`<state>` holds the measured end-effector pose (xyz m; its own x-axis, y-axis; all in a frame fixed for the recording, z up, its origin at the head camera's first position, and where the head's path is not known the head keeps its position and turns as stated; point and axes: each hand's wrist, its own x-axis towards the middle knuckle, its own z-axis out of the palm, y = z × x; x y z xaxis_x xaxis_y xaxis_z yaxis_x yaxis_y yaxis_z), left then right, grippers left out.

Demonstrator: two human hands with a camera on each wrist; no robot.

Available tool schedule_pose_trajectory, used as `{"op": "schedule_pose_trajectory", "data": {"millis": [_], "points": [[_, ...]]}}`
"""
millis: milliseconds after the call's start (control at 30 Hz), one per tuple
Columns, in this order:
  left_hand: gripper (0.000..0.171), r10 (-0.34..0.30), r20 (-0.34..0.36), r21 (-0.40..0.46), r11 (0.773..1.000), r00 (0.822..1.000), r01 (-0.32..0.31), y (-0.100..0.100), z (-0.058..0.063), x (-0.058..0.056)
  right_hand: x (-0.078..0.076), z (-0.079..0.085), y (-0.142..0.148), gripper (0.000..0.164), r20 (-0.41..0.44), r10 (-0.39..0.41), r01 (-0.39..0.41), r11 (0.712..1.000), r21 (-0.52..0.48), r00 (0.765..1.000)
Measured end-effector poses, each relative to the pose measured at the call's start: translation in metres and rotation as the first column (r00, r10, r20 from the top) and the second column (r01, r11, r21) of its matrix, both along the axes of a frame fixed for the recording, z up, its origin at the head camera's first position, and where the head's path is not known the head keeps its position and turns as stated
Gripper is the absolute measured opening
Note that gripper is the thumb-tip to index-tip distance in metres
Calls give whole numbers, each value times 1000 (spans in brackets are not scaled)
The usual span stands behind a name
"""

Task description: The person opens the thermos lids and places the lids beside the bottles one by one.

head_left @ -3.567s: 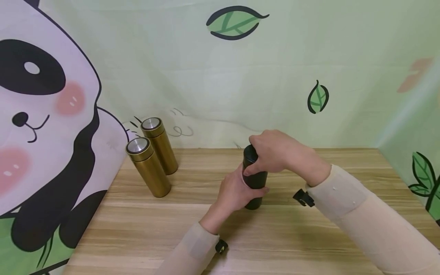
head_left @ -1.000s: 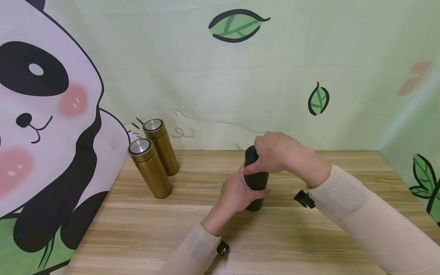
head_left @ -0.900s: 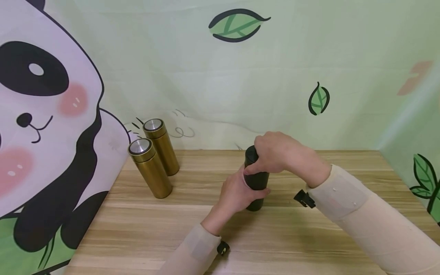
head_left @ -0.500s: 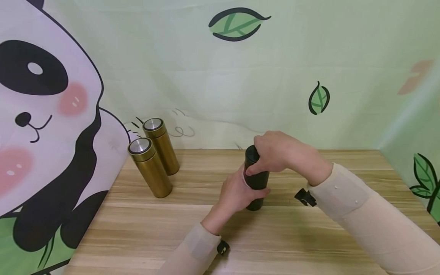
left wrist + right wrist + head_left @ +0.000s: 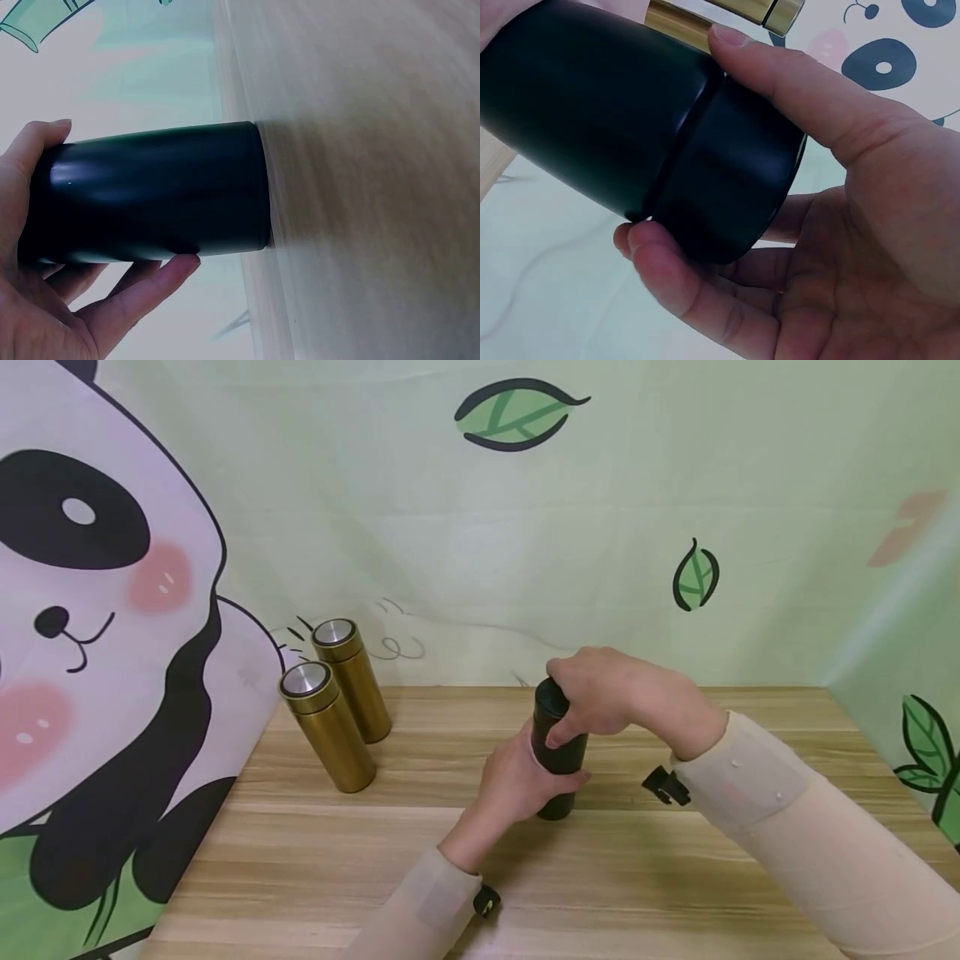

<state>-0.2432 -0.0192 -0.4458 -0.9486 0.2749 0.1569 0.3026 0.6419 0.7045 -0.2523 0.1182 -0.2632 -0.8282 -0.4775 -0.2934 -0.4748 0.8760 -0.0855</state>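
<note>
A black thermos [image 5: 568,755] stands upright on the wooden table. My left hand [image 5: 516,777] is wrapped round the middle of its body, the thumb crossing the near side; in the left wrist view the fingers curl round the dark cylinder [image 5: 157,191] with its base at the table. Up at the top, my right hand [image 5: 603,692] grips the black lid [image 5: 731,161] from the right, thumb on the near side and fingers on the far side. The right wrist view shows a seam between lid and body, with fingertips [image 5: 660,262] right at it.
Two gold thermoses with silver-topped lids, the nearer one [image 5: 337,747] and the farther one [image 5: 363,697], stand upright at the table's left back. A green cloth backdrop [image 5: 480,543] with leaves and a panda rises behind the table [image 5: 360,868].
My right hand has turned slightly on the lid, its thumb shifting right and its fingers reaching farther left over the back. The left hand, the thermos body and the gold thermoses stay put.
</note>
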Motion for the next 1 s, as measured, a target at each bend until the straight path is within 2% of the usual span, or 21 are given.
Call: {"op": "schedule_pose_trajectory", "data": {"millis": [633, 1000], "points": [[83, -4, -1, -1, 1000, 1000, 4, 0, 0, 0, 1, 5, 0, 50, 0, 69, -69, 997, 18, 998], [81, -18, 7, 19, 1000, 1000, 18, -1, -1, 0, 2, 4, -1, 49, 17, 72, -72, 997, 13, 997]]}}
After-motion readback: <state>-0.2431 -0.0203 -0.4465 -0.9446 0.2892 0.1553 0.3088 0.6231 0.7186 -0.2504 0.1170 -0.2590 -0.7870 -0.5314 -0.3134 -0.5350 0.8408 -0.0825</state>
